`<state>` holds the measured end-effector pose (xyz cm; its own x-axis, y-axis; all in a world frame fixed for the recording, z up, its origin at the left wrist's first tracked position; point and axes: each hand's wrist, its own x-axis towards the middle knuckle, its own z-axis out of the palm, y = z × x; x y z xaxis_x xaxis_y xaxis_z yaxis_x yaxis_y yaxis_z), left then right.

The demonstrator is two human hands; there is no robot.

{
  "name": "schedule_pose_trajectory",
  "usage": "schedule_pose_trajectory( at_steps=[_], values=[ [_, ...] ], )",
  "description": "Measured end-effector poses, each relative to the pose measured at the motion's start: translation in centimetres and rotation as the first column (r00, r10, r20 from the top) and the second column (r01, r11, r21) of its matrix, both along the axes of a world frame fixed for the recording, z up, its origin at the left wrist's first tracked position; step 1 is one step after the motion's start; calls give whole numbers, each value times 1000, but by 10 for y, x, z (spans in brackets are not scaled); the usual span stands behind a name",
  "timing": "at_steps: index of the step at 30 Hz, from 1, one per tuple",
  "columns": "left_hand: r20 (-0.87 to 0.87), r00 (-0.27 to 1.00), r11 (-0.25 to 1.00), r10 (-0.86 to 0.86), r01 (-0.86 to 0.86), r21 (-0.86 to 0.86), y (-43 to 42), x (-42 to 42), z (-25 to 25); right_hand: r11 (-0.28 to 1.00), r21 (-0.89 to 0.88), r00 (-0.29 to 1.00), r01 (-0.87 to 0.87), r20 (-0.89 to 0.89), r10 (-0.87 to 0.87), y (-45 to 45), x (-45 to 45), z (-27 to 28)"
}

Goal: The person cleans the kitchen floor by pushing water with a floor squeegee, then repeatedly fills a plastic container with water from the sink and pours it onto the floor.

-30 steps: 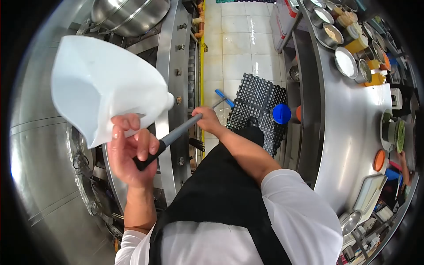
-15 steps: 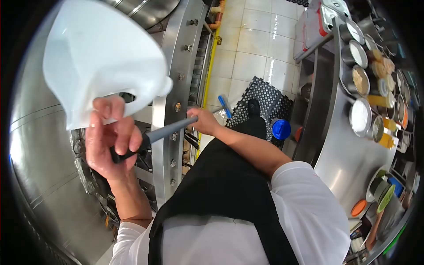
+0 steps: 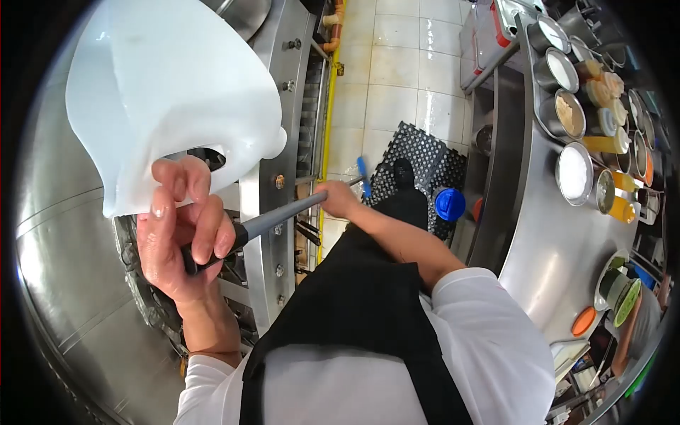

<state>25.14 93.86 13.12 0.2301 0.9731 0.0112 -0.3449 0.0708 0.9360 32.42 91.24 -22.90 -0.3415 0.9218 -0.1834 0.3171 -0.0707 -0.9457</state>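
White jug (image 3: 191, 85) has crossed the top edge; my curled left hand (image 3: 178, 241) holds it and pole (image 3: 285, 214), right hand (image 3: 340, 199) clasps pole, floor (image 3: 397, 71) open upper centre.

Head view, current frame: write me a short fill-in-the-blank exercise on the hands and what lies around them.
1. The plastic jug held by the left hand is coloured ____.
2. The hand gripping the pole nearer its blue head is the ____ hand.
3. The pole's grip at the other end is coloured ____.
4. The flat disc on the steel counter is coloured ____.

Missing words: white; right; black; orange.
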Motion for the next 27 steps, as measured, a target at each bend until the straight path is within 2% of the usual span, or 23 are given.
schedule_pose_trajectory(
  at_steps=[2, 4, 6, 8, 10, 12, 14, 16, 18, 20, 22, 24, 27],
  values=[
    [-52, 998, 1000, -18, 17, -8, 0, -2, 5, 999, -29, 995, 37, 98, -34, 10, 14, 3],
    [4, 999, 999, -42, 42, 17, 5, -4, -5, 998, 17, 991, 65, 114, -67, 23, 13, 0],
    [-13, 1000, 1000, 7, -6, 7, 11, 1, -5, 995, 51, 988, 83, 127, -89, 29, 7, -8],
    [-152, 973, 984, 175, -176, 9, 22, -2, -9, 996, 33, 997, 83, 1, -83, 40, -14, -15],
    [-159, 970, 983, 183, -185, -4, 27, -6, -8, 996, 36, 997, 81, -21, -80, 47, -29, -16],
    [-167, 975, 989, 146, -145, 15, 30, -2, -6, 999, 5, 999, 38, -20, -38, 55, -25, -12],
    [-90, 996, 999, -7, 12, 50, 32, 4, -4, 999, 21, 1000, 25, -10, -25, 63, -5, -5],
    [-76, 997, 993, -30, 38, 109, 36, 17, 2, 1000, 30, 1000, 2, -4, -2, 70, 20, 9],
    [-56, 997, 991, -47, 54, 125, 45, 24, 1, 999, 24, 996, 39, 80, -40, 84, 50, 21],
    [-41, 997, 988, -68, 73, 138, 57, 30, -5, 997, 11, 994, 71, 84, -72, 101, 64, 6],
    [20, 1000, 997, -24, 22, 75, 67, 35, -17, 992, 84, 987, 99, 121, -109, 119, 72, -11],
    [-16, 999, 997, 43, -41, 66, 77, 37, -21, 994, 101, 988, 36, 148, -50, 136, 50, -26],
    [-139, 975, 984, 172, -164, 66, 86, 36, -18, 1000, -9, 999, -14, 46, 15, 139, 10, -25]
  ],
)
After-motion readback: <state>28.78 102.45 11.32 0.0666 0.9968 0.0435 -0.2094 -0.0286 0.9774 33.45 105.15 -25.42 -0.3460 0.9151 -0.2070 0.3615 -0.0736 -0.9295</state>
